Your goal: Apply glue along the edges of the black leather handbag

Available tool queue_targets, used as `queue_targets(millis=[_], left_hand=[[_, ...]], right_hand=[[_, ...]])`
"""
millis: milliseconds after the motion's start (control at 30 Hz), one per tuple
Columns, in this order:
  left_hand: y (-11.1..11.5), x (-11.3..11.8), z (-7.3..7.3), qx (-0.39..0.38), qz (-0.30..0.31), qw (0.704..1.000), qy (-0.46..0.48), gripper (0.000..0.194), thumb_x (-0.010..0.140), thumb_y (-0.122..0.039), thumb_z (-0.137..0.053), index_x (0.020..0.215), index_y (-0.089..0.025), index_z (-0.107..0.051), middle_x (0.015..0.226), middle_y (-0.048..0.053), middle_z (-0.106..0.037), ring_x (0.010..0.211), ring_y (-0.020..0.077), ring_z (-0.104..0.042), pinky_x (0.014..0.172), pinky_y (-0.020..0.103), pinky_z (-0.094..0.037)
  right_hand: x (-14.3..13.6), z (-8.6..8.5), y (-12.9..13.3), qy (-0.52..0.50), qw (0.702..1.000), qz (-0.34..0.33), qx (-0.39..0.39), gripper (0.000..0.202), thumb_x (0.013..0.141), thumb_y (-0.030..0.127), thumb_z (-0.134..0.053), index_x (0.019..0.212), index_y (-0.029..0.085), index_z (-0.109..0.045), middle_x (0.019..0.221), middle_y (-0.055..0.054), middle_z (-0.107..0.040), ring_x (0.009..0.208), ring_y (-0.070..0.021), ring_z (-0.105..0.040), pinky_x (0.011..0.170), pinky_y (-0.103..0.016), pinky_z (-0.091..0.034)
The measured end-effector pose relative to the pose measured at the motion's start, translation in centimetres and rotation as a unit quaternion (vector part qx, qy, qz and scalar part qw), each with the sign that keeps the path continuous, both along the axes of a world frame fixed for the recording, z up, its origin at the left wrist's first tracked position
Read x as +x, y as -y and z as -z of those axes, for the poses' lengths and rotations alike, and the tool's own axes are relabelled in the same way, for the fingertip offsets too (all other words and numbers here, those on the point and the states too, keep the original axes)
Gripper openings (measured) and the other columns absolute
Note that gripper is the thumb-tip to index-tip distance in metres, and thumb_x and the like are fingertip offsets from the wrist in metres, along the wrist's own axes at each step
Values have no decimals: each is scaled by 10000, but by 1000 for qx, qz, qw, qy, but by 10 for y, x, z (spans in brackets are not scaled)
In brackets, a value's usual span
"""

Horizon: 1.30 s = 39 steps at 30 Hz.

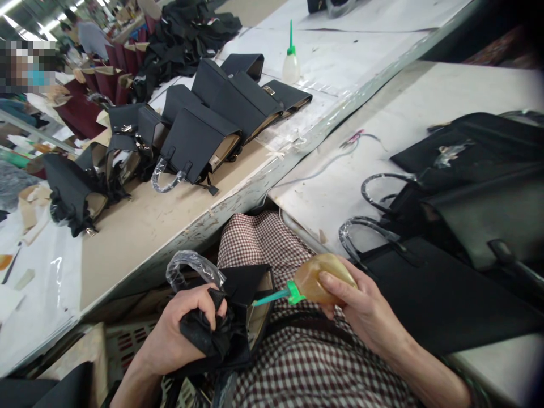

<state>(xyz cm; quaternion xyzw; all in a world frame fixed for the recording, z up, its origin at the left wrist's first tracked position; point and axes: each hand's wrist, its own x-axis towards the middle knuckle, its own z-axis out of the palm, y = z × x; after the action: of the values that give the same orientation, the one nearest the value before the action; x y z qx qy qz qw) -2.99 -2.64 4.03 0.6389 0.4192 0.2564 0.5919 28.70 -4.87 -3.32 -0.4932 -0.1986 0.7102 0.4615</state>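
Your left hand (181, 309) is closed around bunched black material (210, 328) at the left side of a small black bag (244, 283), which lies on its side in front of you, over your checked apron (263, 238). The bag's clear-wrapped handle (195, 266) arches up on the far side of that hand, and its open, beige-lined end faces right.

Your right hand (365, 297) grips a squeeze bottle (321, 277) with amber contents, your thumb pressed along its side. The bottle is tipped over so that its thin green nozzle (272, 297) points left, the tip at the edge of the bag's opening; whether it touches the edge, you cannot tell from here.

On the left worktable (136, 232), across from you, a row of black bags (193, 139) leans together, some with wrapped handles. Beyond them at the far side, a second bottle (291, 67) with a green spout stands upright. Maroon pieces (83, 113) and a co-worker (19, 71) are at the far left. On the right worktable (314, 209), larger black bags (437, 289) lie beside your right arm. A slatted basket (127, 345) sits low at the near left.
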Motion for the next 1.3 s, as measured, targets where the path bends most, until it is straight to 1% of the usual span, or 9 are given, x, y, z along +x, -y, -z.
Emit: queue_targets(millis=[267,400,533,633,733,833,900,1000,1300], left_hand=[[0,1,0,8,4,1000,6,240,799,-111,-736,771,-200,-515,849,10,-603,745,131,-523,691,246,-396],[0,-4,0,5,-2,1000,-7,246,764,-89,-751,770,-196,-530,878,13,-613,779,141,-544,717,255,-408],[1,-9,1,-1,-10,1000,-16,248,758,-85,-760,769,-195,-538,878,10,-618,787,143,-549,725,259,-411],[0,-8,1,0,-8,1000,-7,257,767,-108,-766,772,-201,-527,879,1,-611,781,138,-538,719,253,-412],[-2,-5,0,14,8,1000,-3,263,788,-106,-764,781,-207,-522,876,-9,-612,771,127,-539,718,245,-415],[-4,-1,0,34,33,999,-6,265,811,-72,-743,784,-208,-517,848,-15,-612,754,119,-549,723,244,-417],[-4,1,-1,45,46,998,-11,268,819,-61,-732,786,-209,-511,831,-15,-609,747,118,-555,724,246,-417],[-4,1,-1,60,59,996,-19,259,822,-52,-715,801,-213,-514,823,-12,-609,743,121,-556,720,249,-414],[-4,-6,1,61,51,997,-4,256,819,-44,-720,814,-213,-527,832,-1,-621,747,128,-562,725,261,-425]], right_hand=[[-3,12,10,-135,983,90,-84,248,922,410,-745,944,164,-764,730,-21,-583,568,-115,-423,452,-216,-444],[15,17,8,-252,940,186,-135,187,882,341,-774,965,181,-725,733,-13,-593,514,-90,-430,407,-178,-450],[45,3,-10,-390,874,271,-103,391,873,254,-693,1224,98,-619,911,-74,-627,535,-64,-504,436,-116,-498],[60,-14,-25,-365,884,288,-43,356,925,332,-662,1201,107,-643,943,-79,-628,526,-52,-497,448,-88,-494],[61,-19,-30,-177,959,222,-10,271,864,382,-772,1058,199,-727,870,-43,-649,502,-77,-459,386,-156,-446],[55,-10,-27,14,998,54,18,316,785,381,-852,1047,239,-747,824,-34,-670,567,-145,-522,394,-220,-430],[50,-2,-24,108,992,-49,52,389,783,399,-866,1115,246,-732,876,-38,-700,692,-189,-610,501,-243,-506],[43,4,-23,197,967,-122,110,447,774,395,-882,1162,273,-696,994,-29,-730,886,-228,-683,734,-281,-578],[28,10,-25,244,945,-150,158,498,764,413,-885,1201,301,-673,1094,-30,-729,967,-241,-701,846,-311,-582]])
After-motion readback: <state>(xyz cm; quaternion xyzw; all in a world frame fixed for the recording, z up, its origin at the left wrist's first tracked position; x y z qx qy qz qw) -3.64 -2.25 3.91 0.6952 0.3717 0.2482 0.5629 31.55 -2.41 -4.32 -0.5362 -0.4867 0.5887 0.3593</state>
